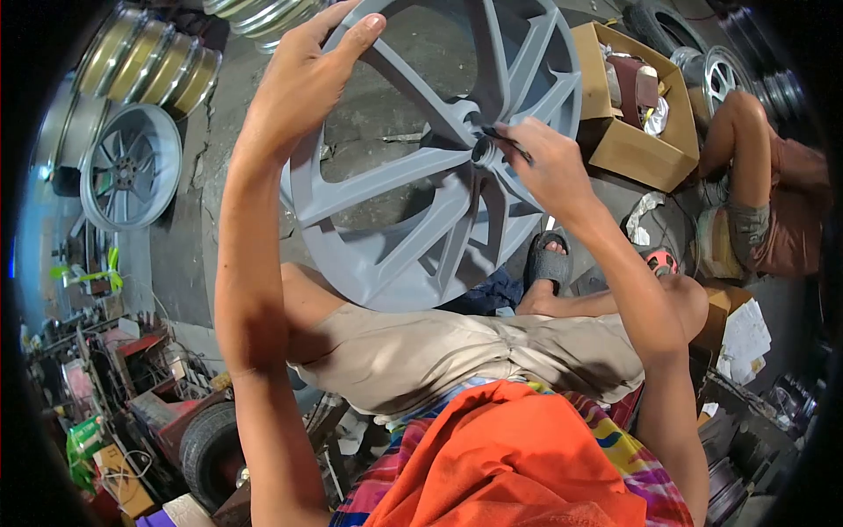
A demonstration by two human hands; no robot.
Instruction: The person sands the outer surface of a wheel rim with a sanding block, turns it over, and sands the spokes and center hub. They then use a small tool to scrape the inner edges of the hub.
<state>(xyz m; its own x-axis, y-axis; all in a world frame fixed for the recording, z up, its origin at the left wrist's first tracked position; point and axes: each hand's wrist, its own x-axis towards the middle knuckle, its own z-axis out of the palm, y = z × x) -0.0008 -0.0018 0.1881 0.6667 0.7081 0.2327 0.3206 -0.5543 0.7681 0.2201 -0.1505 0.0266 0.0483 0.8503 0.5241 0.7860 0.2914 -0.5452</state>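
A large grey alloy wheel [421, 180] with several spokes stands tilted before my knees, its spoked face toward me. My left hand [307, 75] is closed over its upper left rim, thumb on the near side and the other fingers partly hidden behind. Close to the centre hub, my right hand [546, 162] pinches a thin dark tool [504, 139], its tip at the hub's hole. The rest of that tool is covered by the fingers, and I cannot tell its exact kind.
Gold and silver rims [149, 61] and another grey wheel [132, 167] stand at left. A cardboard box [637, 158] of mixed items sits at right, near a seated person [781, 184]. Tools, clutter and a small tyre [211, 452] fill the lower left.
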